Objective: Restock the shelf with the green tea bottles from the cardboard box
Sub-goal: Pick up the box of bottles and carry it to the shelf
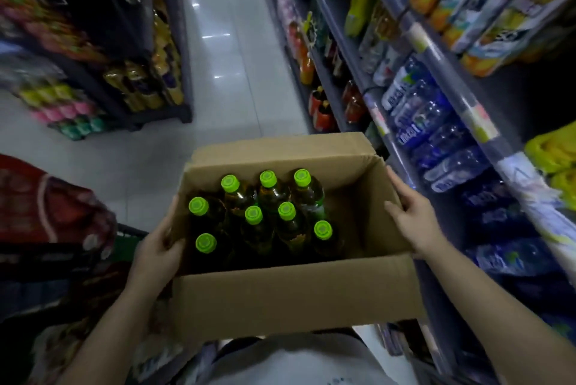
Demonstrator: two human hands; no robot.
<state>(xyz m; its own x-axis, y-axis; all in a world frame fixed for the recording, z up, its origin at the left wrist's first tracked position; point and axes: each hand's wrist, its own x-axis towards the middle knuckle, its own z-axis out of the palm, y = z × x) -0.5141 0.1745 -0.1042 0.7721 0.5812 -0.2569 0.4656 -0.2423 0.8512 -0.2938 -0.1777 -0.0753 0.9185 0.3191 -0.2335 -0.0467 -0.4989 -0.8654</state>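
Observation:
An open cardboard box (296, 294) is held in front of my body above the aisle floor. Inside it stand several green tea bottles (254, 215) with bright green caps and amber liquid, grouped toward the left and middle; the right part of the box is bare. My left hand (157, 252) grips the box's left wall. My right hand (411, 217) grips its right wall, thumb inside the rim. The shelf (436, 51) runs along my right, stocked with water bottles (420, 116) and other drinks.
A white tiled aisle floor (224, 41) stretches ahead. On the left stand racks of cans and packets (137, 85) and a red bag (46, 207). Yellow packs (551, 160) and juice cartons (486, 1) fill the upper right shelves.

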